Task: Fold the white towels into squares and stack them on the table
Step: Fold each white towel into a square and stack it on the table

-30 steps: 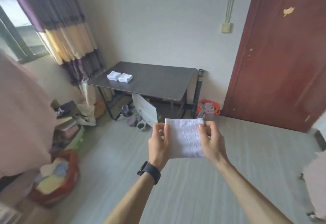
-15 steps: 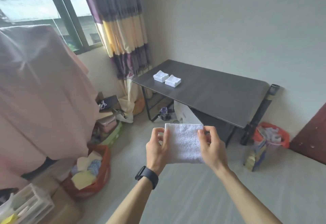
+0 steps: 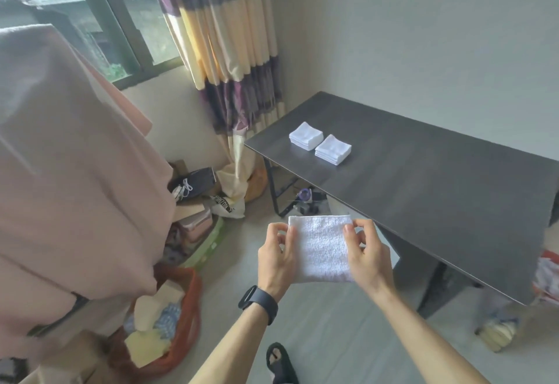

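Note:
I hold a folded white towel (image 3: 323,247) upright in front of me, over the floor just short of the table's near edge. My left hand (image 3: 276,258) pinches its left edge and my right hand (image 3: 367,258) pinches its right edge. The dark table (image 3: 438,178) stretches away to the right. Two stacks of folded white towels sit side by side near its far left corner: the left stack (image 3: 306,135) and the right stack (image 3: 333,149).
A large pink cloth (image 3: 69,157) hangs at the left. Below it stands a red basket (image 3: 169,332) of cloths, with boxes and shoes by the striped curtain (image 3: 230,51). My foot in a dark slipper (image 3: 279,362) is on the grey floor.
The view has swung left and closer to the table. The two stacks look nearer. My hands keep the same hold on the towel.

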